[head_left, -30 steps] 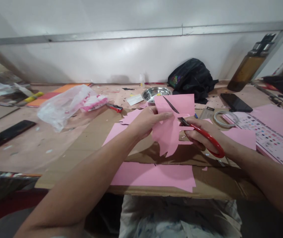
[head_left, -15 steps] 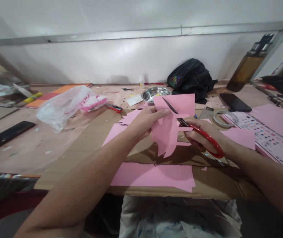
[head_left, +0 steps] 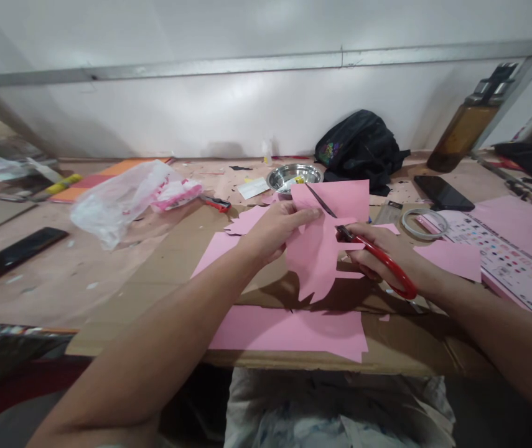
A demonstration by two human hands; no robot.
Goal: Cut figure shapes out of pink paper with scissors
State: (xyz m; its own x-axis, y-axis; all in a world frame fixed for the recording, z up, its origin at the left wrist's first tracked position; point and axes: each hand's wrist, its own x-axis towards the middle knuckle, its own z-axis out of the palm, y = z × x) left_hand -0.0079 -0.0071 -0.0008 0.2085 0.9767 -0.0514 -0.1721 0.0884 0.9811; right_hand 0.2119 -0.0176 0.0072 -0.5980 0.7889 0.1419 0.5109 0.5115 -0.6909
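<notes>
The left hand (head_left: 272, 231) pinched the pink paper (head_left: 322, 239) at its upper left edge and held it above the cardboard (head_left: 163, 274), while the right hand (head_left: 378, 255) gripped the red-handled scissors (head_left: 378, 258), blades parted into the sheet's right side. Cutting cleanly probably wanted the paper held taut (it sagged below the fingers) and fed toward the blades in short bites.

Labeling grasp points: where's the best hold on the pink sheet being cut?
Pinch the pink sheet at its left edge, coming from the left, as the left hand does now. The scissors in the right hand enter from the right, and the bottom is ragged points.
</notes>
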